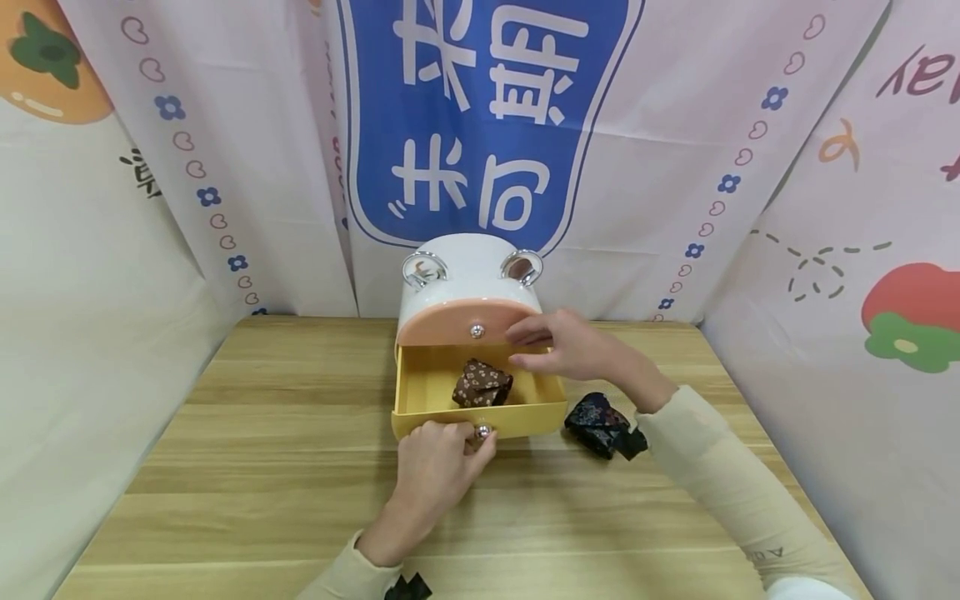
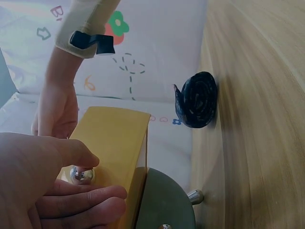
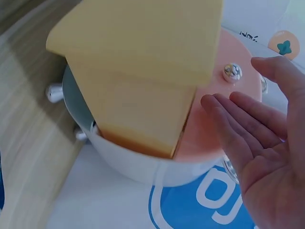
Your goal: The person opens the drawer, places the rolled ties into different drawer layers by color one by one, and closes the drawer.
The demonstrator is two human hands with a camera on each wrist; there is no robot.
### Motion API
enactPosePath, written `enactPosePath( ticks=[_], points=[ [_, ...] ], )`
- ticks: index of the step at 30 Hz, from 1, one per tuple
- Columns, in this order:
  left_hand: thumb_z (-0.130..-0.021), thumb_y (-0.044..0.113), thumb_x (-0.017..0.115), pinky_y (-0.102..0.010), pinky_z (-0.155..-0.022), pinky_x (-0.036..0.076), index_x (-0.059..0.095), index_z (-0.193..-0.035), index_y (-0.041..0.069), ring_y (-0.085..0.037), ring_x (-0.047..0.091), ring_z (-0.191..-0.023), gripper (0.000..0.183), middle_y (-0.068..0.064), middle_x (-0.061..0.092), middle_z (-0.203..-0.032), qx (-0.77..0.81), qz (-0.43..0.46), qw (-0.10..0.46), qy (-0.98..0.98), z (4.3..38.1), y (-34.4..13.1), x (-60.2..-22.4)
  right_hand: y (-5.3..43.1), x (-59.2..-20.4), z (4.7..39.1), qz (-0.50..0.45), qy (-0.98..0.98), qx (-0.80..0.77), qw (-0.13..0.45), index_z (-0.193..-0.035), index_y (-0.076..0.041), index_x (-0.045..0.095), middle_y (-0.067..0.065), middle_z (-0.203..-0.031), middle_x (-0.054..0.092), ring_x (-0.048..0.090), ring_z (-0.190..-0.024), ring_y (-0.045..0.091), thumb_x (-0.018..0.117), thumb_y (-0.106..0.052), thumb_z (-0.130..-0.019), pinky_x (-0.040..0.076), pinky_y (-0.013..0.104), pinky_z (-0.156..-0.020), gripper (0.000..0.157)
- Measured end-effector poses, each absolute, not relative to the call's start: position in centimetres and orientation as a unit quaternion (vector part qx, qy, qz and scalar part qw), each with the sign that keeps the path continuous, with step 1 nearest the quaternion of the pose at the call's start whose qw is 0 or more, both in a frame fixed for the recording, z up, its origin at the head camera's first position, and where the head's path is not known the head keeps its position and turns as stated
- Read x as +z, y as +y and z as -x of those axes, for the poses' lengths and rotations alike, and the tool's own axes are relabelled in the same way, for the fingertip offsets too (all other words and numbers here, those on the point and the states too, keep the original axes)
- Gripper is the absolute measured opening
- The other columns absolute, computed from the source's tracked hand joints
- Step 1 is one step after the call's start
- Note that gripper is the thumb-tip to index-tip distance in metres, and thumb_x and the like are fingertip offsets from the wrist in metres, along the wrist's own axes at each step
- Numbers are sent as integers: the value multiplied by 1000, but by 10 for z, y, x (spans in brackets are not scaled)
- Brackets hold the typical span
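Note:
A yellow drawer is pulled out of a small white cabinet with a salmon upper front. My left hand pinches the drawer's silver knob between thumb and fingers. Inside the drawer lies a rolled brown necktie with small pale flowers. Over the drawer's right side hovers my right hand, fingers extended and nothing held; the right wrist view shows its fingertips near the salmon panel and the upper knob. A rolled dark floral necktie rests on the table, right of the drawer.
The cabinet stands at the back of a wood-grain table, against a printed cloth backdrop. Two silver ring shapes top the cabinet. Short silver feet lift it off the table, with a grey-green lower front.

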State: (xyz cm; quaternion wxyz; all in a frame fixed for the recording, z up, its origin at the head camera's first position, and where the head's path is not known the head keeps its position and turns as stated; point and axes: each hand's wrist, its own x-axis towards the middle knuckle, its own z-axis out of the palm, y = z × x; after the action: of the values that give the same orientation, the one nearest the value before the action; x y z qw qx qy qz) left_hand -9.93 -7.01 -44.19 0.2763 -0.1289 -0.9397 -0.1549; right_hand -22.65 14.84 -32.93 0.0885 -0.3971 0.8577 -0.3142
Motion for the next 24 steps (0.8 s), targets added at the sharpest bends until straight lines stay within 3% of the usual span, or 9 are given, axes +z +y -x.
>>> enactPosePath(
  ticks=[6, 11, 14, 19, 24],
  points=[
    [-88, 46, 81, -27, -40, 31, 50, -55, 24, -9, 37, -44, 50, 8, 44, -47, -156, 128, 276, -940, 99, -70, -442, 163, -314, 228, 375, 871, -310, 70, -127, 3, 72, 20, -123, 76, 77, -112, 31, 75, -18, -98, 61, 39, -96, 36],
    [-88, 46, 81, -26, -39, 30, 48, -55, 24, -9, 37, -44, 51, 9, 44, -47, -161, 127, 276, -939, 99, -70, -442, 174, -298, 232, 355, 888, -291, 14, -119, 0, 76, 14, -112, 80, 80, -100, 27, 75, -21, -98, 63, 37, -87, 29],
    [-87, 46, 81, -26, -39, 29, 47, -55, 24, -9, 37, -44, 52, 9, 44, -47, -160, 127, 276, -939, 99, -70, -442, 178, -291, 237, 328, 903, -276, -11, -120, -1, 76, 14, -112, 80, 79, -99, 27, 73, -27, -100, 63, 39, -87, 33],
    [-87, 46, 81, -26, -40, 29, 47, -55, 24, -9, 37, -44, 52, 9, 44, -47, -159, 125, 275, -940, 98, -70, -442, 182, -287, 244, 288, 923, -255, 0, -136, -3, 68, 17, -132, 73, 74, -118, 33, 64, -43, -105, 59, 47, -100, 51],
    [-88, 46, 81, -25, -40, 29, 47, -54, 25, -8, 36, -44, 52, 10, 44, -47, -161, 127, 275, -939, 98, -70, -442, 181, -292, 252, 274, 928, -252, 15, -154, -3, 51, 19, -158, 53, 60, -139, 40, 55, -53, -106, 49, 55, -113, 69]
  ],
)
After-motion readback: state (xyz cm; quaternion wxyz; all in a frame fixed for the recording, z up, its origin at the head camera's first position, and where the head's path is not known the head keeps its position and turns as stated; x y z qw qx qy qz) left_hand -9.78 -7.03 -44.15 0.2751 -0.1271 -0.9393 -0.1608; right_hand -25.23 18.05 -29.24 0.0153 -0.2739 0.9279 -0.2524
